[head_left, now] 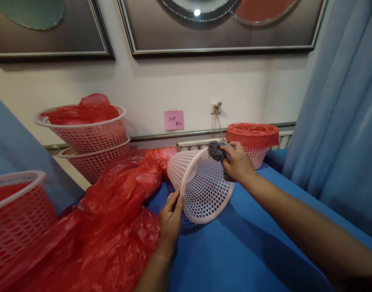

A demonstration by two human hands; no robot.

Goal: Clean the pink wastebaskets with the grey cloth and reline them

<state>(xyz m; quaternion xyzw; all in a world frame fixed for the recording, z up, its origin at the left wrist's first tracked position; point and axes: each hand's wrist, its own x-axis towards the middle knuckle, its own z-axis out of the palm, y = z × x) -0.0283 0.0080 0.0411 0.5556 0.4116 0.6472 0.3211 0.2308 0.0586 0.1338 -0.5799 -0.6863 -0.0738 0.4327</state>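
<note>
A white perforated plastic basket [190,166] lies tilted on its side above the blue-covered surface, its mouth turned toward me. My left hand [171,213] grips the basket's rim at the lower left, thumb and fingers closed around it. In my right hand [238,162] is a fuzzy grey cloth [216,151], bunched between the fingers at the upper right of the rim. Part of the cloth hangs below that hand. Crumpled red plastic bags [112,215] spread to the left of the basket, behind and beside my left hand.
Two stacked baskets [96,136] with red plastic stand at the back left. Another basket [18,219] is at the left edge. A basket lined with red plastic [252,136] stands at the back right, near a plugged socket [215,108]. A blue curtain [340,121] hangs at right.
</note>
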